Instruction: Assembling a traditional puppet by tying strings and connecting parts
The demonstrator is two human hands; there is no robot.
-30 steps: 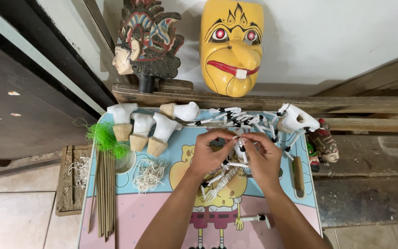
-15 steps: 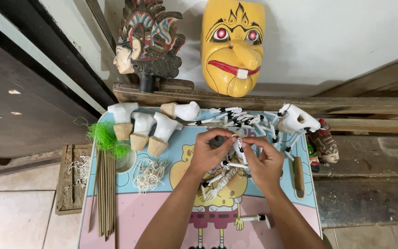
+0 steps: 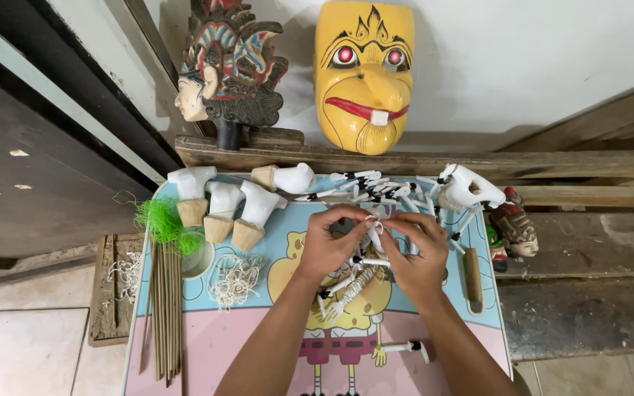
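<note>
My left hand (image 3: 329, 244) and my right hand (image 3: 418, 253) meet over the middle of a small cartoon-printed table (image 3: 185, 352). Between the fingertips of both hands is a small white puppet arm piece (image 3: 373, 233) with black joints and a bit of string. More white jointed puppet arm parts (image 3: 346, 287) lie under my hands, partly hidden by them. A loose white arm piece (image 3: 407, 347) lies near the table's front edge.
White puppet torsos (image 3: 223, 207) and a pile of white arms (image 3: 372, 185) lie along the table's far edge. Thin wooden rods (image 3: 164, 308), green fibre (image 3: 159, 224), a tangle of string (image 3: 237, 279), a wooden-handled tool (image 3: 472, 275). A yellow mask (image 3: 365, 73) and carved head (image 3: 225, 70) stand behind.
Both hands stay over the same spot; the fingers have shifted slightly around the small white piece. Nothing else on the table has moved.
</note>
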